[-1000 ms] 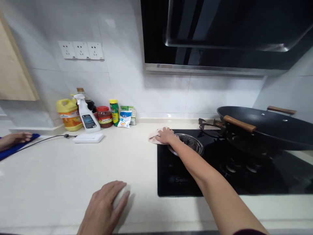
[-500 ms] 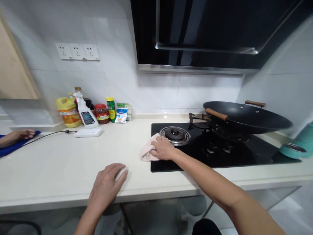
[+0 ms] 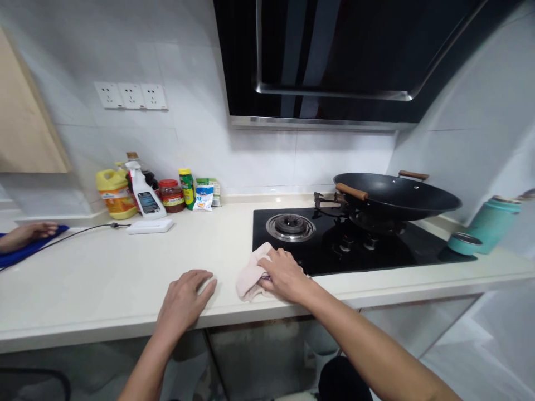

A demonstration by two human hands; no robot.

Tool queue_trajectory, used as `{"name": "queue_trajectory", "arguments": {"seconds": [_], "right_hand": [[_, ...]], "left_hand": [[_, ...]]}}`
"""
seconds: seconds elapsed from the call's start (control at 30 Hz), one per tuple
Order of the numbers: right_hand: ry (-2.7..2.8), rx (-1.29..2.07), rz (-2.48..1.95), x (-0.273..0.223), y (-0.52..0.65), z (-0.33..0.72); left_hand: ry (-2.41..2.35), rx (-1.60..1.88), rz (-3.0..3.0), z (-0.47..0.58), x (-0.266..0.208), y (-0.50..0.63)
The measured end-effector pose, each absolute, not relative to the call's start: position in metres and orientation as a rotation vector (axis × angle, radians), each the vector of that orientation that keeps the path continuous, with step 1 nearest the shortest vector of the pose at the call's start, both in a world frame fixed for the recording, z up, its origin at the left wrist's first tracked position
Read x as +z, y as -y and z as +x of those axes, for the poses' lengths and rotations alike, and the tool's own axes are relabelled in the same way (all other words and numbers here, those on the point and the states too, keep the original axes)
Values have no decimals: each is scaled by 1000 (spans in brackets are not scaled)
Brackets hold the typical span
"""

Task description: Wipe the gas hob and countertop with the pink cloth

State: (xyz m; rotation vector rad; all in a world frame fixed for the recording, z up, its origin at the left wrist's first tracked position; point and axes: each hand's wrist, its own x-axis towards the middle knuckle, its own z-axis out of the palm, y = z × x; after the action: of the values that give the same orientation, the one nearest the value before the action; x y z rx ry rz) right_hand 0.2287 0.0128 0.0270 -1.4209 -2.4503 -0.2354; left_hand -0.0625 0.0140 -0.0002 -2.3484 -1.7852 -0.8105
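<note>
My right hand (image 3: 286, 274) presses a pale pink cloth (image 3: 249, 277) down at the front left corner of the black stovetop (image 3: 397, 256), fingers curled over it. Part of the cloth lies on the white countertop (image 3: 104, 278). To the left, my left hand (image 3: 186, 298) rests at the counter's front edge, holding nothing, with its thumb apart from the fingers. Behind the cloth is the uncovered round burner (image 3: 291, 224).
A black wok (image 3: 397, 195) with wooden handles sits on the right burner. Turquoise containers (image 3: 493, 223) stand at the right. A spray bottle (image 3: 144, 192), jars and packets line the wall. Another person's hand (image 3: 31, 236) lies on blue cloth at far left, near a white power strip (image 3: 150, 226).
My right hand has drawn the cloth toward me, from beside the left burner to the stovetop's front corner. My left hand stays at the counter edge. The view has shifted slightly.
</note>
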Motion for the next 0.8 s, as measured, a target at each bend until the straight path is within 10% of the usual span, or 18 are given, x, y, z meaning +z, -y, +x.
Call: {"name": "queue_trajectory", "arguments": {"seconds": [0.8], "right_hand": [[2311, -173, -1656, 34, 49, 286]], "left_hand": [[1818, -718, -2334, -58, 5, -13]]}}
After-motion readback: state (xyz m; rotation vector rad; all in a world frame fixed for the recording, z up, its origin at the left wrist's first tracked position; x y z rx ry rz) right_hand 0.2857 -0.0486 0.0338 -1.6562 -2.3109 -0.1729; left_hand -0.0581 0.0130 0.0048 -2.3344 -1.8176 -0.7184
